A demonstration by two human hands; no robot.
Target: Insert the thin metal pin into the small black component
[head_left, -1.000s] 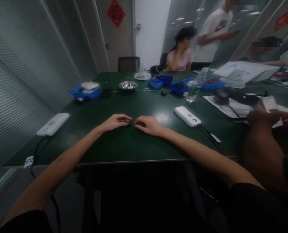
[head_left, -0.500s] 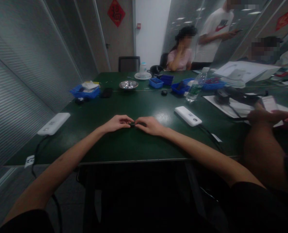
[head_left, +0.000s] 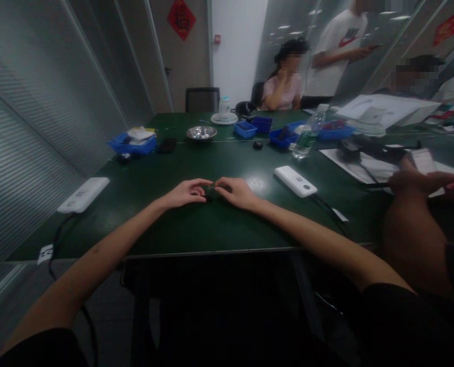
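Over the dark green table (head_left: 165, 232), my left hand (head_left: 187, 193) has its thumb and index finger apart, with the other fingers curled and nothing plainly held. A small black item (head_left: 209, 198) lies by the left thumb tip, too small to identify. My right hand (head_left: 236, 192) faces it from the right, thumb and index finger pinched together around something tiny that I cannot make out. The fingertips of both hands nearly meet above the black item.
White power banks with cables lie at left (head_left: 83, 195) and right (head_left: 295, 181). Farther back are a metal bowl (head_left: 201, 133), blue trays (head_left: 133, 144), and a plastic bottle (head_left: 310, 133). A person's arm (head_left: 418, 219) rests at the right.
My left thumb and index finger have spread apart. My right fingertips have risen slightly away from the small black item between the hands.
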